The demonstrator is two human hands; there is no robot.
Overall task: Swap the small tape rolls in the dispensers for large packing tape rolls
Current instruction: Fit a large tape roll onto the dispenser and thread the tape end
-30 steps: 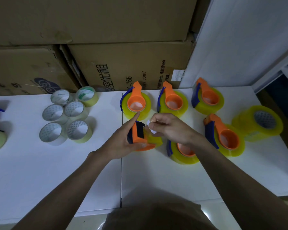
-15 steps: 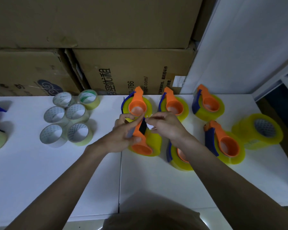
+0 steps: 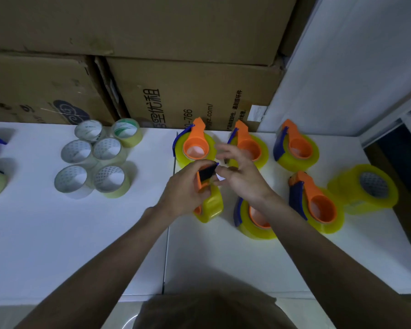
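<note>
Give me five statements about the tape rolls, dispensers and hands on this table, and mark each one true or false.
1. The left hand holds an orange dispenser fitted with a large yellow roll. True.
2. The small tape rolls sit to the right of the loaded dispensers. False: they are grouped on the left part of the white table.
3. A large yellow roll with no dispenser lies at the table's right edge. True.
4. Exactly three small rolls are in the group. False: six are visible.
5. The right hand rests flat on the table. False: it is raised by the held dispenser's blue end, fingers curled.
</note>
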